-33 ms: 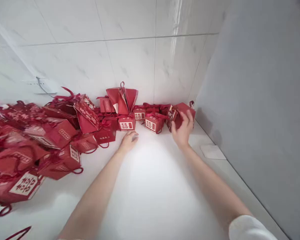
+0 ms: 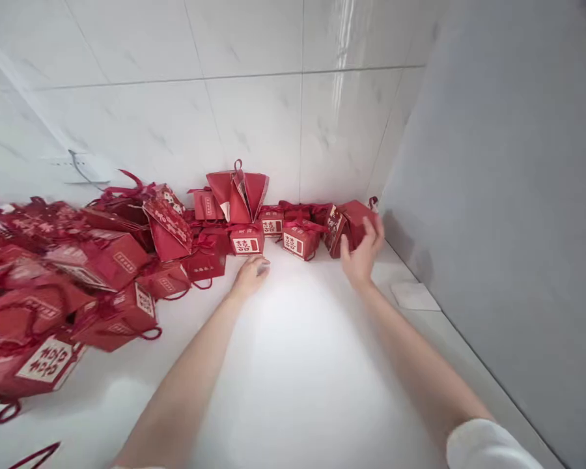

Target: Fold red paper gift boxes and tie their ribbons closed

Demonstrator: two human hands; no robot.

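gripping a red gift box [image 2: 354, 225] with my right hand [image 2: 360, 257], fingers curled over its top, at the far right end of the row by the tiled wall [image 2: 254, 117]; my left hand [image 2: 251, 273] rests loosely curled and empty on the white counter [image 2: 297, 365], just in front of a labelled box [image 2: 247, 242]; big pile of red boxes [image 2: 68, 273] on my left

Red gift box [image 2: 350, 225]: small, paper, folded shut, pale printed label on its left face. Tilted, sitting at the far right end of the row along the wall, about 1 o'clock from the counter's middle. Right hand [image 2: 360, 255] touches its near side, fingers spread over it.
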